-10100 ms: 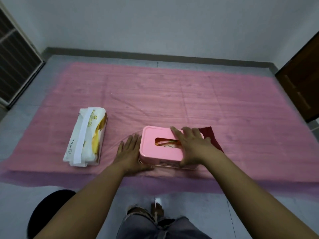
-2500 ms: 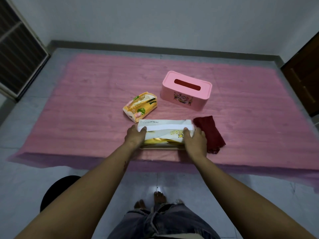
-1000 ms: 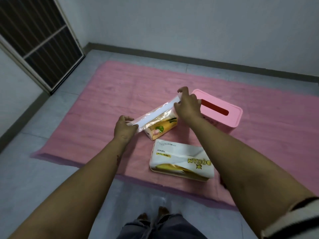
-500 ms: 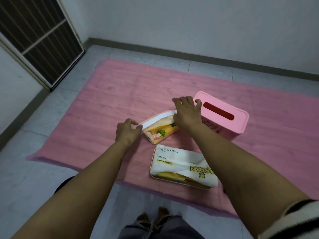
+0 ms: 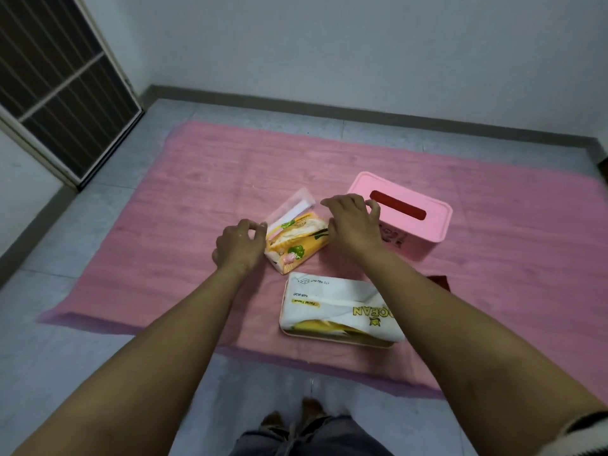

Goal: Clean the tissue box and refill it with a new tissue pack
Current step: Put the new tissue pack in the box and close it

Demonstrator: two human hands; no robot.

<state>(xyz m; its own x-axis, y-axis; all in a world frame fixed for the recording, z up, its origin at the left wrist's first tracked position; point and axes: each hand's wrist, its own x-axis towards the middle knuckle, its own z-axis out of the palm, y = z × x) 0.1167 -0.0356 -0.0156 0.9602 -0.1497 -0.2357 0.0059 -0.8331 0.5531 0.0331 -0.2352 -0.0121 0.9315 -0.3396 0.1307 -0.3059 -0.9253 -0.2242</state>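
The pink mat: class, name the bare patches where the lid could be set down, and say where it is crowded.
Bare: the far strip of the pink mat toward the wall; the left part, left of the left hand; the right side beyond the pink lid. Crowded: the near middle, where the old tissue pack, right hand, new tissue pack and dark red cloth cluster.

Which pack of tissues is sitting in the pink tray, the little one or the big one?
The big white tissue pack nearest the person sits in the pink tray. The small orange pack lies straight on the mat.
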